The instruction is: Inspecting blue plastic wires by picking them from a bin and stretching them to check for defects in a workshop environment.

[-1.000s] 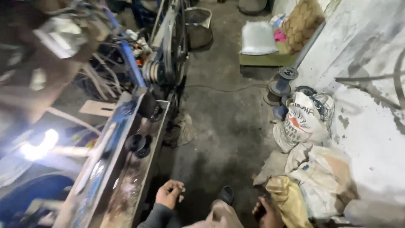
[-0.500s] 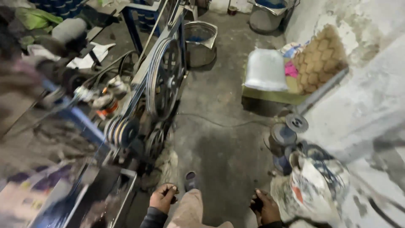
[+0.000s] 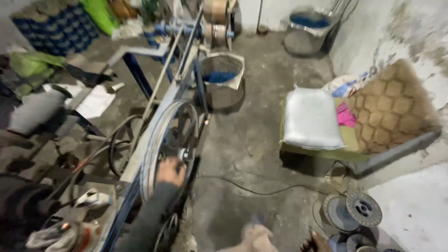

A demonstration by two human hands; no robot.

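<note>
Wheel [image 3: 161, 149] stands upright in the blue machine frame [image 3: 140, 81], left of centre on the concrete floor [image 3: 247, 140]. Left hand [image 3: 170, 171] lies against its lower rim near the hub, dark sleeve reaching up from the bottom edge; blur hides whether the fingers grip. Right hand [image 3: 313, 242] sits low at the bottom edge, well apart, beside metal spools [image 3: 364, 210]; cannot tell its grip.

Large spoked metal wheel [image 3: 170, 140] upright in blue frame.
</note>
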